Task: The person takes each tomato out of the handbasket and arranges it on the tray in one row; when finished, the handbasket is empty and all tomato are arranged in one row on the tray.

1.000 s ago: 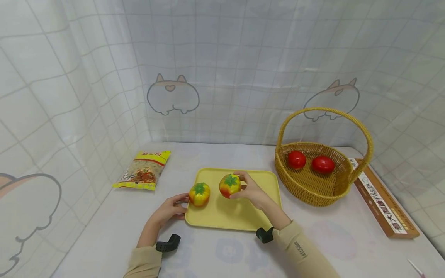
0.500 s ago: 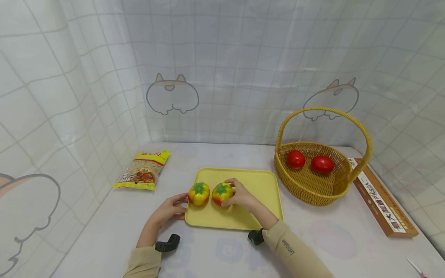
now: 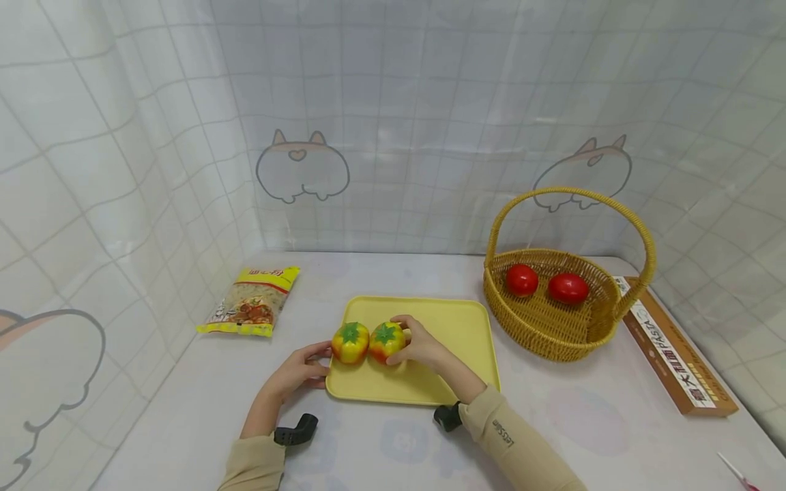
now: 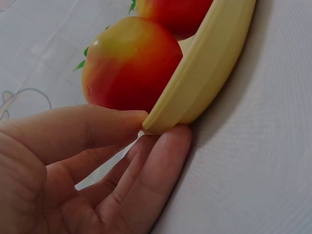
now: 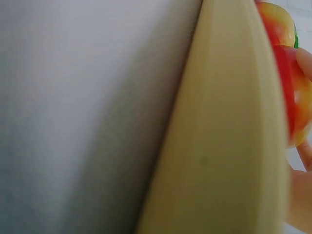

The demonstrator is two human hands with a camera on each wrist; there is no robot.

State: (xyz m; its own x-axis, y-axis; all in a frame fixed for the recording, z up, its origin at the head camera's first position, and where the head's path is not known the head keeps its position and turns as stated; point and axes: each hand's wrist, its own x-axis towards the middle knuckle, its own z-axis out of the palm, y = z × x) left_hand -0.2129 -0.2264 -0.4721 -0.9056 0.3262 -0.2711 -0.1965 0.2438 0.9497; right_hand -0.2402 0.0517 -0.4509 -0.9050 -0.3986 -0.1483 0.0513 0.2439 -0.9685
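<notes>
Two red-and-yellow tomatoes with green star-shaped tops sit side by side at the left of a yellow tray [image 3: 451, 324]. My right hand [image 3: 422, 346] holds the right tomato [image 3: 385, 346] from its right side, thumb in front and fingers behind. The left tomato [image 3: 350, 345] is beside it, near the tray's left rim. My left hand [image 3: 297, 375] pinches that rim; in the left wrist view a fingertip lies on top of the edge and another presses from below. In the right wrist view the tray's side wall [image 5: 219, 122] covers much of the scene.
A wicker basket [image 3: 512, 320] with a tall handle stands right of the tray, holding two red fruits [image 3: 568, 289]. Beyond it lies a long pasta box [image 3: 681, 354]. A yellow-edged food packet [image 3: 252, 303] lies at the left. Part of a thin tool [image 3: 733, 470] shows at the lower right.
My right hand has brought its tomato left and down onto the tray, up against the other tomato. The left hand has stayed at the tray's rim.
</notes>
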